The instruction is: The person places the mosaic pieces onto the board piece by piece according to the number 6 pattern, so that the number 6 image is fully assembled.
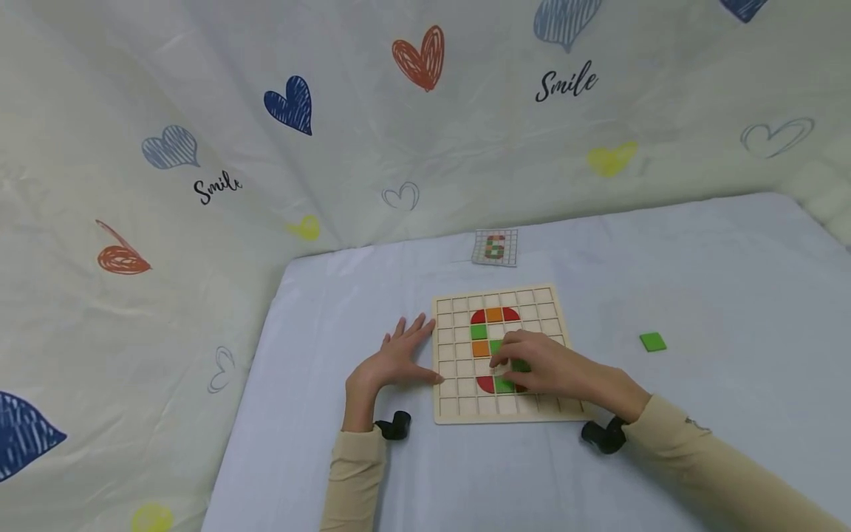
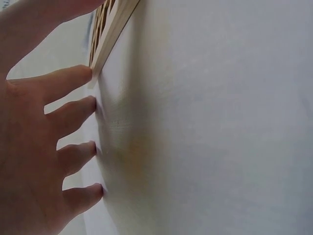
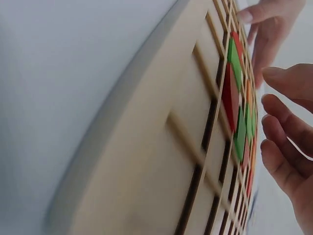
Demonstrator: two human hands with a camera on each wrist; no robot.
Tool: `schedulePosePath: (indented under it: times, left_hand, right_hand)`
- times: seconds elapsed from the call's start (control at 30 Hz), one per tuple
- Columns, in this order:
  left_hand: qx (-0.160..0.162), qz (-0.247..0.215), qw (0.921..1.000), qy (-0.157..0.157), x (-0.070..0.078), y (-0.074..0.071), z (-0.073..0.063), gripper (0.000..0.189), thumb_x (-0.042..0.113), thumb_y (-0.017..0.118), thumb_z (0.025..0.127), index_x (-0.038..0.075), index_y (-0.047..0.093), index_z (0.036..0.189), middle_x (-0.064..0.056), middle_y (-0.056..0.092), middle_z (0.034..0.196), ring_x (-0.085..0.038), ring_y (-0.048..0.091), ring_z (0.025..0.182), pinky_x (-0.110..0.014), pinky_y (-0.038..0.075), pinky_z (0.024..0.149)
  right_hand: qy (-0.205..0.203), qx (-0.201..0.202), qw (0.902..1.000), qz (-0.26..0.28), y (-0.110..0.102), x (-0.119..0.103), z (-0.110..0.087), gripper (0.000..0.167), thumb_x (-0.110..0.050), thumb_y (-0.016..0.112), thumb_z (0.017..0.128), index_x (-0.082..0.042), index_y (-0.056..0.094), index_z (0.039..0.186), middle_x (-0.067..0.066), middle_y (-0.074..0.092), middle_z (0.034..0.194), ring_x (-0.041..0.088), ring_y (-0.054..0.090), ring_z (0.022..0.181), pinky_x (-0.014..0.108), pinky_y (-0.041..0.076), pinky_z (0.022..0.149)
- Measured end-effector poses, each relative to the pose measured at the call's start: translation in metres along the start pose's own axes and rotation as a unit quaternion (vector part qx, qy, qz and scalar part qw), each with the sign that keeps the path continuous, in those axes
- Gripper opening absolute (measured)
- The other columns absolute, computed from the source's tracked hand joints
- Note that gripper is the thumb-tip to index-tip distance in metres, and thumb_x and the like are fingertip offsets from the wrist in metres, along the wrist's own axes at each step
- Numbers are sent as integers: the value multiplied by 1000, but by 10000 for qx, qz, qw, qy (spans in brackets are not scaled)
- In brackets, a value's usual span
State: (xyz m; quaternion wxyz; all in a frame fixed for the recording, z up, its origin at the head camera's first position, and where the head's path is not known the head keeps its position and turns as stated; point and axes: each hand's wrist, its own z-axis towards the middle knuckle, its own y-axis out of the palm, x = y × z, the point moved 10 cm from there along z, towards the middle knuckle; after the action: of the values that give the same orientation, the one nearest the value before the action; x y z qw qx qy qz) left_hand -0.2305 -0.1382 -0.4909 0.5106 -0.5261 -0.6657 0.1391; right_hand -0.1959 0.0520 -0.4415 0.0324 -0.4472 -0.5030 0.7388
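Note:
A square wooden grid board (image 1: 456, 406) lies flat on the white cloth, its middle cells filled with red, orange and green tiles. Along the upper row an orange square tile (image 1: 494, 315) sits between two rounded red tiles. My left hand (image 1: 388, 366) spreads at the board's left edge, thumb and index fingertip right at the rim (image 2: 115, 36). Over the lower middle cells hovers my right hand (image 1: 548, 362), fingers loosely bent. The right wrist view shows nothing between its thumb and fingers (image 3: 281, 122). That hand partly hides the green and red tiles beneath it in the head view.
A small pattern card (image 1: 495, 247) with a coloured figure on a grid lies behind the board. Off to the right is a loose green square tile (image 1: 653, 341). Behind the table (image 1: 705, 258) hangs a pale cloth (image 1: 465, 133) printed with hearts.

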Motion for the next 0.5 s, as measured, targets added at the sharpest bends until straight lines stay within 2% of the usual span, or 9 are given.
schedulePosePath:
  times: [0.37,0.5]
  left_hand:
    - [-22,29,10000,-25,-2,1,-1,105,39,85,82,22,24,165,0,9,174,-32,-8,161,-60,0,129]
    - [-39,79,10000,-25,-2,1,0,104,40,85,83,22,24,166,1,9,174,-31,-8,161,-59,0,129]
  right_hand:
    - [658,479,9967,-62,-34,37,-44,23,0,77,86,-12,79,107,-4,70,102,14,61,89,27,56,74]
    - [639,836,9938,-362,-50,47,-59,25,1,82,81,-11,79,103,-5,70,98,13,61,84,28,55,70]
